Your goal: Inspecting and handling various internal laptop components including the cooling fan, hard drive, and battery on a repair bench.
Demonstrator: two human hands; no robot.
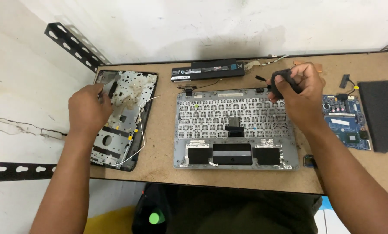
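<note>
Head view: the right hand (301, 93) grips a small black part (284, 82) above an upturned laptop keyboard frame (235, 130). The left hand (89, 108) rests half-curled on an opened laptop base (122, 117); whether it pinches anything is unclear.

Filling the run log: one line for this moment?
left hand: on laptop base shell | right hand: holds small black part | keyboard frame: centre

A small black rounded part (284, 82) sat gripped above the grey keyboard frame's far edge; the black bottom case (120, 121) lay open, tilted, at the table's left.
</note>
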